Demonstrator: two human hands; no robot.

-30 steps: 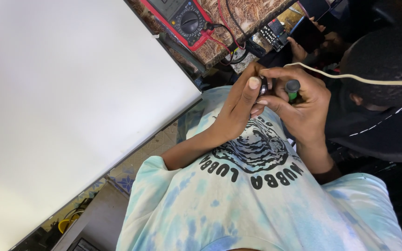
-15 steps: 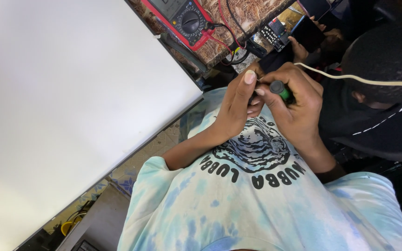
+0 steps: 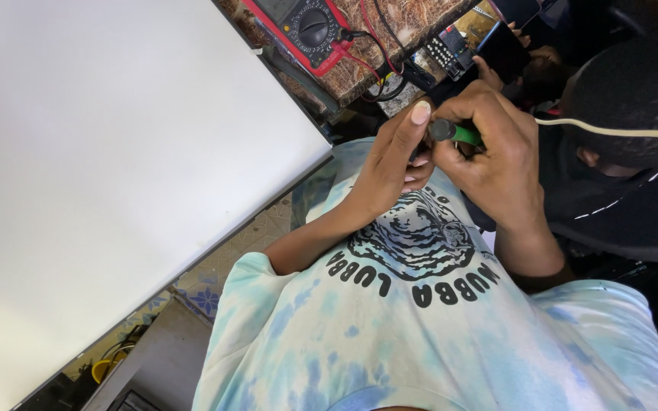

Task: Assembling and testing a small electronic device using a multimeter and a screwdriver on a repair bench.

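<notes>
both hands have drifted slightly up-frame. right hand [image 3: 496, 156] is curled tight round a slim green-handled, grey-tipped tool [image 3: 455, 133] held before the chest; left hand [image 3: 394, 164] pinches at its tip. it looks light, stiff and smooth-sided, best gripped mid-handle.

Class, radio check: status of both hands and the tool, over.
Left hand and right hand together at chest. Right grips green-handled tool. Left's hold hidden. Multimeter on bench beyond.

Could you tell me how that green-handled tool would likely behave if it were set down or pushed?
The green-handled tool looks round and slim, so it would probably roll. It seems rigid and light, since the right hand pinches it easily while the left hand steadies its tip.
</notes>
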